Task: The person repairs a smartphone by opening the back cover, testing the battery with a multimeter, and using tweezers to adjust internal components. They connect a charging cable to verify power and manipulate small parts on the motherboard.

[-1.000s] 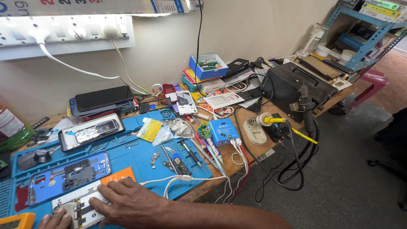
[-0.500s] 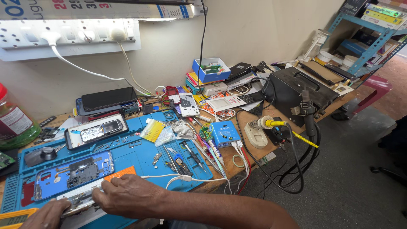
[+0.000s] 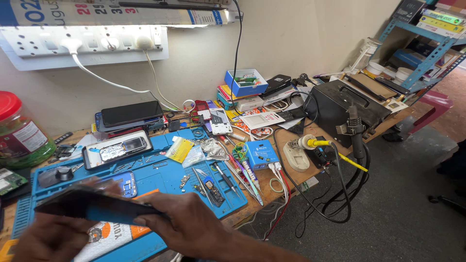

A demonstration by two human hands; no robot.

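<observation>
Over the bench [image 3: 272,204]: you hold a phone [image 3: 97,206] flat.
Left hand [image 3: 48,240]: grips its near end.
Right hand [image 3: 187,225]: pinches its edge, steadying it.

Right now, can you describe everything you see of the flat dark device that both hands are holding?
The flat dark device is a thin slab, black on top with a blue edge or underside; motion blur hides finer detail. It is lifted above the blue work mat, lying nearly level, slightly tilted down to the right. The left hand supports its left end from below, and the right hand pinches its right end. An orange and white packet lies under it on the mat.
</observation>
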